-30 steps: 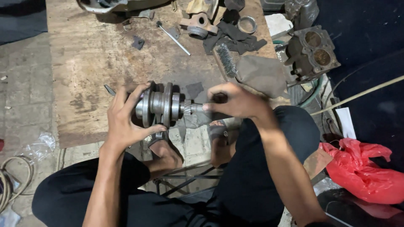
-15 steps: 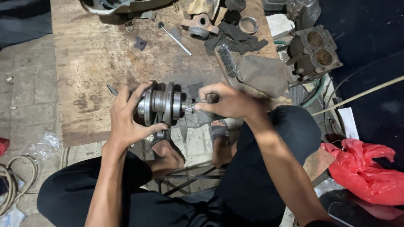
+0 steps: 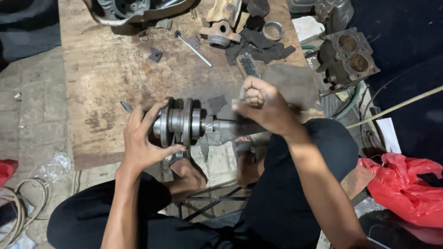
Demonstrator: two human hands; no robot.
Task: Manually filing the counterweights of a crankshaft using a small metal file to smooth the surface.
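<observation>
A grey steel crankshaft (image 3: 184,121) with round webs and a small gear lies sideways at the near edge of a worn wooden board (image 3: 106,69). My left hand (image 3: 140,138) is wrapped around its left end and webs. My right hand (image 3: 265,108) is a closed fist just above the shaft's right stub. A small pale tip sticks out of the fist. I cannot tell what kind of tool it is. The fist hides the end of the stub.
On the board lie a thin metal rod (image 3: 194,48), a steel ring (image 3: 273,31), dark rags (image 3: 258,44) and an engine casing (image 3: 129,9). A two-bore engine part (image 3: 346,57) sits to the right, above a red plastic bag (image 3: 406,184). My sandalled foot (image 3: 184,168) rests under the crankshaft.
My right fist has risen from the shaft's tip and shifted slightly right. My left hand keeps the crankshaft in the same place.
</observation>
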